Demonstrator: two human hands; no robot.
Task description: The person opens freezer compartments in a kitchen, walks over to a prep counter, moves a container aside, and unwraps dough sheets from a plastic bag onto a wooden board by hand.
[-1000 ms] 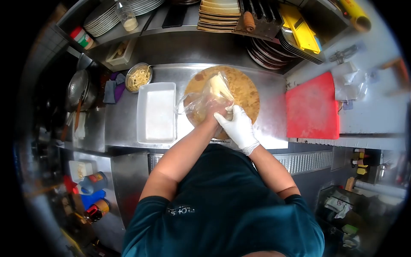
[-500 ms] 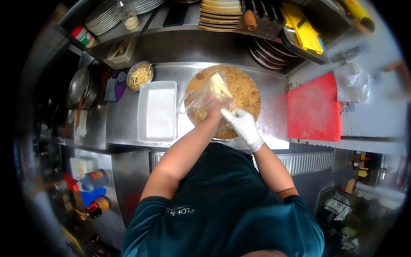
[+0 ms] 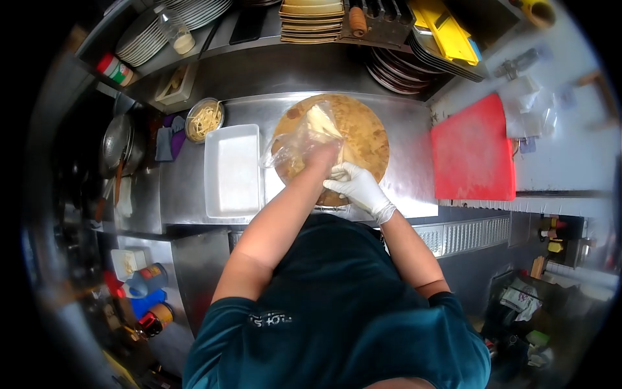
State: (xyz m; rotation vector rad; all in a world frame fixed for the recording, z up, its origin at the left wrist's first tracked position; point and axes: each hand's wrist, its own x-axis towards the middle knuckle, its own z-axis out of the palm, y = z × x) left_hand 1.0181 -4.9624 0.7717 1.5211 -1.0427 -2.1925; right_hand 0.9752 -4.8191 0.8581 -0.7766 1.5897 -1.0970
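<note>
A clear plastic bag with pale cream-coloured strips in it is held over the round wooden chopping board. My left hand, bare, is closed around the bag, and the film partly covers its fingers. My right hand wears a white glove. Its curled fingers pinch the bag's edge close to my left wrist; exactly where they grip is partly hidden.
Left of the board stands a white rectangular tub. Behind it is a bowl of pale strips. A red cutting board lies to the right. Stacked plates and a yellow slicer sit on the shelf.
My right hand has shifted slightly down and left, and its fingers have curled in closer to my left wrist. The bag stays over the board. The view has shifted a little.
</note>
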